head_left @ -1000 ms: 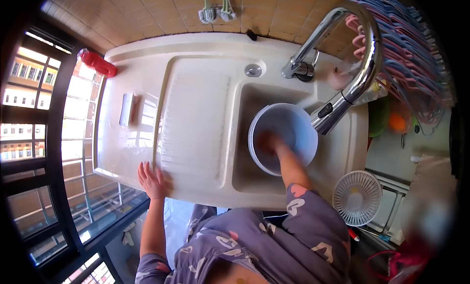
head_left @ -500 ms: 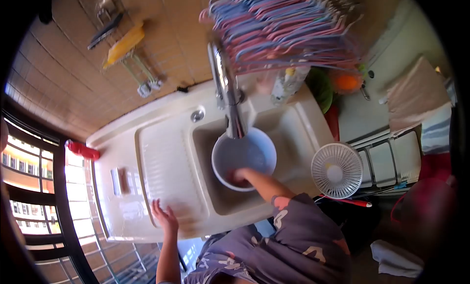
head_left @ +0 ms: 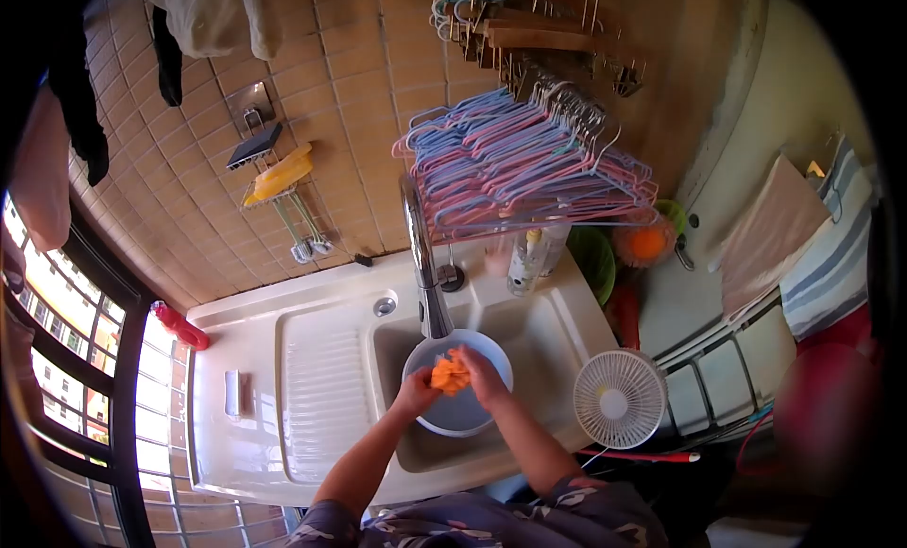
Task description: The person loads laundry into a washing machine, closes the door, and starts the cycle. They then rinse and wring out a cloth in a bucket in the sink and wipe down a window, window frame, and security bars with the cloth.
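A crumpled orange cloth (head_left: 450, 375) is held between both hands over a white basin (head_left: 504, 359). My left hand (head_left: 415, 394) closes on its left side, and my right hand (head_left: 484, 378) grips it from the right. The basin sits in the sink bowl (head_left: 557, 345), with some liquid visible inside. Just above the cloth is the spout of the chrome faucet (head_left: 433, 302). The fingers partly hide the cloth.
Left of the bowl lies a ribbed drainboard (head_left: 321, 397) with a small bar-like object (head_left: 233, 393) beside it. A white fan (head_left: 619, 402) stands to the right. Many pink and blue hangers (head_left: 529, 165) hang above bottles (head_left: 529, 260). A red bottle (head_left: 179, 326) lies far left.
My left hand has come from the drainboard edge to the basin. My right hand has lifted out of the basin, and the orange cloth now shows between both hands. The view has tilted upward.
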Tool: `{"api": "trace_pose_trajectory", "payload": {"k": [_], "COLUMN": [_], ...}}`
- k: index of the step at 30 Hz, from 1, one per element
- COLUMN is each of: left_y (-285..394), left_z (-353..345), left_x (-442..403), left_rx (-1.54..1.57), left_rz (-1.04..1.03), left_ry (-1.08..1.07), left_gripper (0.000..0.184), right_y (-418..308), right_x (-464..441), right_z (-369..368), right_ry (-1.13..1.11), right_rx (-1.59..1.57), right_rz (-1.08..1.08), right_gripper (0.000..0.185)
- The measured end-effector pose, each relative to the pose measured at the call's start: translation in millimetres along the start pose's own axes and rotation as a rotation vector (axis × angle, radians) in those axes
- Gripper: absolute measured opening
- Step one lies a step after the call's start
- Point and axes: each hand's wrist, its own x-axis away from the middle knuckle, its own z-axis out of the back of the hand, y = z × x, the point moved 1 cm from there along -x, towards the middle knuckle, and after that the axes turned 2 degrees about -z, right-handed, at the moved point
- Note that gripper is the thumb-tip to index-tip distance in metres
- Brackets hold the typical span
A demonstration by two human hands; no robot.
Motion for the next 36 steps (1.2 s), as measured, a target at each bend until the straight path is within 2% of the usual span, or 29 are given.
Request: {"api": "trace_pose_trajectory", "payload": {"k": [1,3,4,5,6,7,8,9,10,12,13,15,16,17,19,21,22,27,29,30,33,34,35,36], "left_y": [8,20,28,35,33,31,30,33,35,55,48,32,30,23,3,7,9,20,34,37,32,32,34,37], "left_z": [-1,-11,-18,-22,-25,-24,-25,-25,-23,-19,-21,-26,-28,-31,-40,-44,-43,-44,-43,-43,-54,-56,-58,-60], "left_x": [-3,-2,-1,-2,-5,-4,-2,0,0,8,5,-6,-9,-14,-28,-25,-24,-17,-7,-3,-5,-5,-5,-4], "left_rx": [0.013,0.117,0.044,-0.035,-0.145,-0.283,-0.448,-0.621,-0.631,-0.859,-0.869,-0.784,-0.782,-0.781,-0.792,-0.804,-0.817,-0.738,-0.707,-0.664,-0.632,-0.566,-0.499,-0.495], "left_rz": [0.040,0.016,-0.124,-0.265,-0.233,-0.322,-0.482,-0.629,-0.607,-0.847,-0.822,-0.701,-0.684,-0.671,-0.662,-0.604,-0.559,-0.243,-0.149,-0.092,0.013,0.072,0.130,0.136], "left_ry": [0.076,0.101,0.076,0.054,-0.051,-0.135,-0.065,0.005,0.048,0.101,0.128,-0.043,-0.020,0.002,-0.040,-0.013,-0.006,-0.023,-0.039,-0.043,-0.028,0.000,0.027,0.033], "left_gripper": [0.029,0.025,0.025,0.024,0.023,0.040,0.049,0.058,0.058,0.058,0.058,0.056,0.045,0.045,0.033,0.027,0.024,0.027,0.030,0.030,0.032,0.034,0.036,0.036], "right_y": [7,35,47,65,90,104,107,108,106,80,69,66,74,82,92,87,80,103,105,116,121,113,105,99], "right_x": [-3,-4,2,5,-1,-4,-2,3,5,14,18,11,4,-3,-11,-13,-11,-15,-11,-10,-8,-1,2,2], "right_z": [8,20,21,25,31,35,33,30,28,20,17,18,22,25,26,18,14,16,17,22,26,22,15,11], "right_ry": [-0.009,0.303,0.284,0.258,-0.073,-0.413,-0.447,-0.302,-0.163,-0.245,-0.283,-0.311,-0.262,-0.211,-0.238,-0.148,-0.010,0.057,0.260,0.039,-0.059,0.092,0.086,0.063], "right_rx": [0.008,-0.371,-0.508,-0.499,-0.760,-1.008,-0.994,-0.893,-0.784,-0.876,-0.980,-0.968,-0.987,-1.005,-0.966,-0.893,-0.882,-0.875,-0.839,-0.709,-0.856,-0.778,-0.771,-0.714], "right_rz": [0.001,-0.332,-0.403,-0.411,-0.275,-0.139,-0.169,-0.163,-0.147,-0.260,-0.349,-0.400,-0.427,-0.451,-0.420,-0.392,-0.463,-0.476,-0.533,-0.344,-0.313,-0.319,-0.328,-0.241], "right_gripper": [0.041,0.033,0.031,0.031,0.032,0.034,0.034,0.036,0.038,0.039,0.040,0.041,0.039,0.038,0.032,0.028,0.022,0.017,0.019,0.019,0.018,0.022,0.022,0.025]}}
